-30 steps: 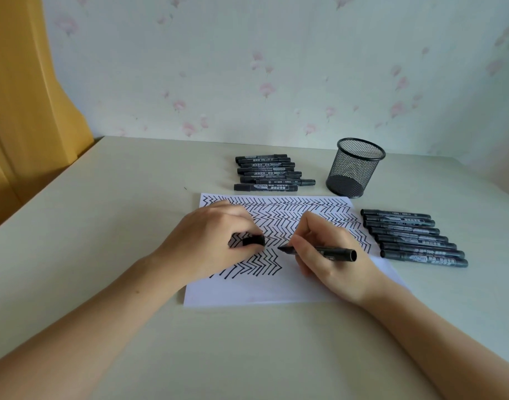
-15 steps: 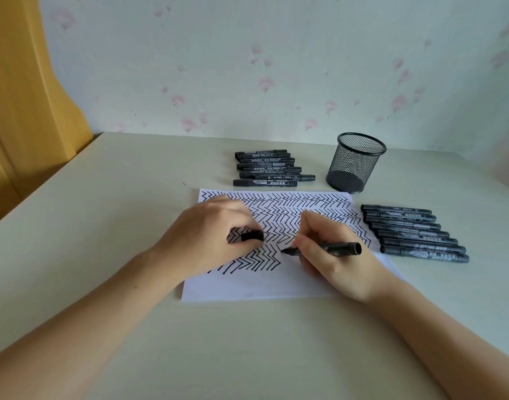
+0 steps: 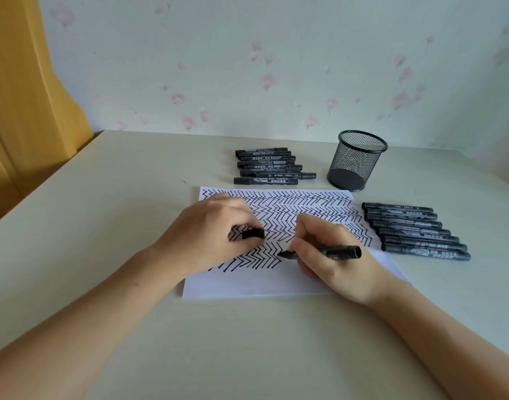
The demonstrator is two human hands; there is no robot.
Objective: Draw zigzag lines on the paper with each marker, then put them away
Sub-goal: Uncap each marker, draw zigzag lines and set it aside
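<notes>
A white sheet of paper [image 3: 256, 284] lies on the table, most of it filled with black zigzag lines. My right hand [image 3: 334, 255] grips an uncapped black marker [image 3: 337, 252], its tip touching the paper at the right end of the lowest zigzag row. My left hand [image 3: 207, 241] rests on the paper's left part and pinches the marker's black cap [image 3: 252, 234] between thumb and fingers. Several capped black markers [image 3: 269, 167] lie in a row behind the paper. Another row of several black markers [image 3: 414, 230] lies to the right of the paper.
A black mesh pen cup [image 3: 355, 161] stands upright and looks empty, behind the paper's right corner. The pale table [image 3: 103, 212] runs to a flowered wall at the back. A yellow curtain [image 3: 25, 96] hangs at the left.
The marker tip has shifted slightly left and down along the lowest zigzag row. My left hand keeps the cap in the same place on the paper.
</notes>
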